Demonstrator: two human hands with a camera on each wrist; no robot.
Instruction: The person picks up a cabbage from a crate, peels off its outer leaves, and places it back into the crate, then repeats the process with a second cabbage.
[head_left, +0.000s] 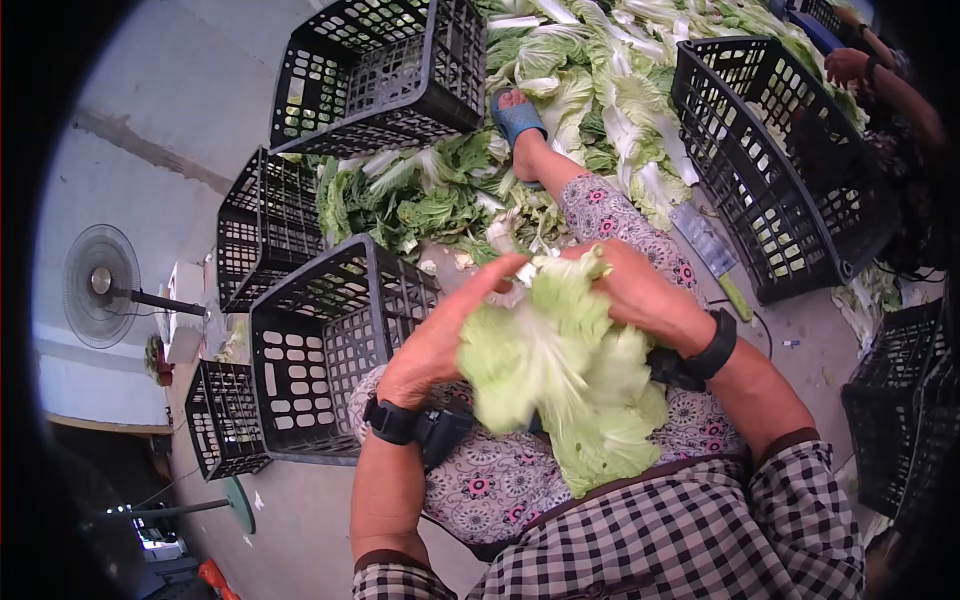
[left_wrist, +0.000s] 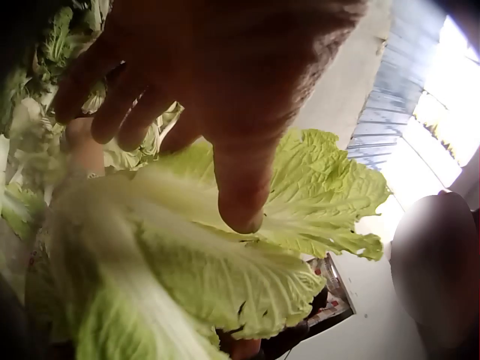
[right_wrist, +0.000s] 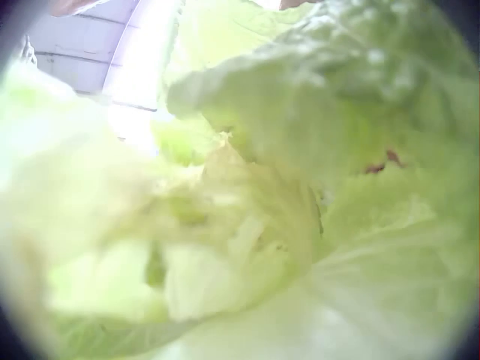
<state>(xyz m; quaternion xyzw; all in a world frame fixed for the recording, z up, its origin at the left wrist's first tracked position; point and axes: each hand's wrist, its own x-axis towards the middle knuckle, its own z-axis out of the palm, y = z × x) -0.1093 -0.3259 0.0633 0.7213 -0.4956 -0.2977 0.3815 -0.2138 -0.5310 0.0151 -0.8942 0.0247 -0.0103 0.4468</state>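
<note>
Both hands work a head of napa cabbage [head_left: 560, 380] held over the person's lap, above the floral-print trousers. The left hand [head_left: 440, 335] comes in from the left with its wrist raised, fingers stretched forward and upward along the cabbage's pale leaves; the left wrist view shows the thumb [left_wrist: 240, 187] pressing flat on a leaf rib while the other fingers curl loosely over the leaf edge. The right hand [head_left: 640, 290] arches over the top of the cabbage, fingers bent down round the leaves at its stem end, gripping them. In the right wrist view only blurred leaves fill the frame. Each wrist wears a black band.

Just beyond the knees stands a black plastic crate [head_left: 330, 350] on the floor, with more crates [head_left: 380, 70] behind it and another crate [head_left: 780, 160] to the right. Between them lies a heap of cabbage leaves [head_left: 560, 120], the person's foot in a blue sandal [head_left: 517, 118] resting on it. A fan [head_left: 100, 285] stands far left.
</note>
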